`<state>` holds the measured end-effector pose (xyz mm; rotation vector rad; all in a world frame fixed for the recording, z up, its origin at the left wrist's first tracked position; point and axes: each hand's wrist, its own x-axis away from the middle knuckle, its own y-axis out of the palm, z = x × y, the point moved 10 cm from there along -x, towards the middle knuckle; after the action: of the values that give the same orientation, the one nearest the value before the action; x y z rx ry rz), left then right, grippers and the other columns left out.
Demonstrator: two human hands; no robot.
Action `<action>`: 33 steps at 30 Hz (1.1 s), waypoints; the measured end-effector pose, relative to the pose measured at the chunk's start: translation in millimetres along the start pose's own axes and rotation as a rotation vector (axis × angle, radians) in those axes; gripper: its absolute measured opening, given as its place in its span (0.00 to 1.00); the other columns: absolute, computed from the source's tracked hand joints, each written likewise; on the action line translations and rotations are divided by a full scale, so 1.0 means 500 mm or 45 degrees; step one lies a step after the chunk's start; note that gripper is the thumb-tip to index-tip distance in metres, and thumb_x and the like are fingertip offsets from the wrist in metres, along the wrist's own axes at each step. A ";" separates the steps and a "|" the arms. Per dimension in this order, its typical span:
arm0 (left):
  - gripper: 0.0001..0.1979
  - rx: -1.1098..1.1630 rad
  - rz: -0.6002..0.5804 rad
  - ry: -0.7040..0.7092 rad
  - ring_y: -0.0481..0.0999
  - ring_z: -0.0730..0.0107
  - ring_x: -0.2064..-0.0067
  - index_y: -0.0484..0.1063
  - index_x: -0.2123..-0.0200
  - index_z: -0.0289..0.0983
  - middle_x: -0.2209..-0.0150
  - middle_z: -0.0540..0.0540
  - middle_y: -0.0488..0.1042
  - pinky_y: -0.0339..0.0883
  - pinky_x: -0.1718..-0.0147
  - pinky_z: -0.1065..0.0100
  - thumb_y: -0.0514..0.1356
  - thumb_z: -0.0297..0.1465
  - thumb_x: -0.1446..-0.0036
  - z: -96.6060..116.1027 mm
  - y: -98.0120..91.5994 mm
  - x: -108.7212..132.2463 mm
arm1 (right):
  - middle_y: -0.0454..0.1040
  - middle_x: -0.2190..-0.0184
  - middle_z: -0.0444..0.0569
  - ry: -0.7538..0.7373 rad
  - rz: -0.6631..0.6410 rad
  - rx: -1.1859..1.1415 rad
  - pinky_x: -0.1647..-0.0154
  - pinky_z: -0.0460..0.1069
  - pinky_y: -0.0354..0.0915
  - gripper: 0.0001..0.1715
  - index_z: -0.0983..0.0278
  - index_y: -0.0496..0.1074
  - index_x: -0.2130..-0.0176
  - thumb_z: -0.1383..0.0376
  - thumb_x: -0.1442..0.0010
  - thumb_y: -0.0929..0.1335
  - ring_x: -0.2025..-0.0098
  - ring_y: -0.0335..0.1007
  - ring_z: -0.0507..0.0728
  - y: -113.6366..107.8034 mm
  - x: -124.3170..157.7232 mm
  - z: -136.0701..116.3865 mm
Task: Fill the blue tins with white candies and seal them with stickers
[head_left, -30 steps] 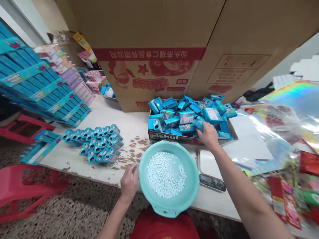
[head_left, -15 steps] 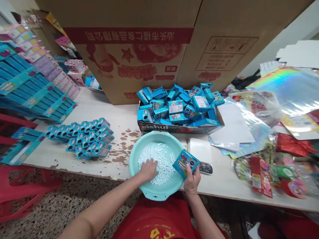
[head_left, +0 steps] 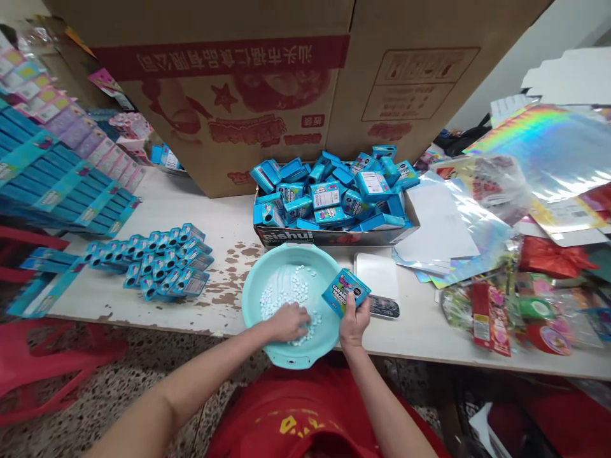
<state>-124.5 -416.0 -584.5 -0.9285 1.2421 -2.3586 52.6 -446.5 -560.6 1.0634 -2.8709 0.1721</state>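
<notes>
A turquoise basin [head_left: 267, 267] at the table's front edge holds several small white candies [head_left: 293, 286]. My left hand [head_left: 289, 321] is down in the basin, fingers curled over a heap of candies. My right hand [head_left: 354, 321] grips a small blue candy box [head_left: 345, 292] over the basin's right rim, printed face up. Behind the basin stands a shallow cardboard tray [head_left: 291, 238] piled with more blue boxes [head_left: 334, 191].
Several blue boxes [head_left: 162, 267] lie in rows at left, with stacked blue display cartons [head_left: 57, 184] beyond. A big cardboard carton [head_left: 267, 83] stands at the back. A white scale [head_left: 379, 280] sits beside the basin. Foil bags and wrappers [head_left: 515, 216] cover the right side. A red stool [head_left: 42, 362] stands below left.
My right hand took a blue box from the tray and brought it over the basin. My left hand moved from the basin's rim into the candies and gathers them.
</notes>
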 end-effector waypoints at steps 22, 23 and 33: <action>0.13 1.367 0.181 -0.857 0.73 0.56 0.55 0.72 0.60 0.35 0.63 0.43 0.75 0.67 0.57 0.61 0.59 0.34 0.49 -0.009 0.087 -0.060 | 0.69 0.73 0.42 0.088 -0.113 -0.052 0.64 0.52 0.64 0.28 0.62 0.62 0.67 0.50 0.62 0.73 0.71 0.66 0.54 0.004 0.000 -0.015; 0.13 1.458 0.169 -0.846 0.74 0.59 0.59 0.72 0.61 0.34 0.66 0.44 0.75 0.68 0.62 0.63 0.58 0.35 0.49 -0.017 0.087 -0.055 | 0.70 0.73 0.43 0.140 -0.188 -0.148 0.64 0.53 0.65 0.27 0.62 0.63 0.66 0.52 0.62 0.73 0.70 0.67 0.55 0.000 -0.005 -0.023; 0.15 2.701 0.285 -0.706 0.72 0.73 0.77 0.67 0.60 0.33 0.73 0.45 0.72 0.63 0.83 0.76 0.54 0.39 0.44 -0.090 0.040 -0.018 | 0.68 0.47 0.59 0.306 -0.828 -0.554 0.53 0.70 0.59 0.52 0.54 0.56 0.38 0.31 0.50 0.48 0.52 0.70 0.69 -0.004 -0.025 -0.173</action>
<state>-148.6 -395.3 -623.0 -0.3741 -1.2409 -1.5771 66.2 -428.8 -476.2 1.6442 -2.0752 -0.3235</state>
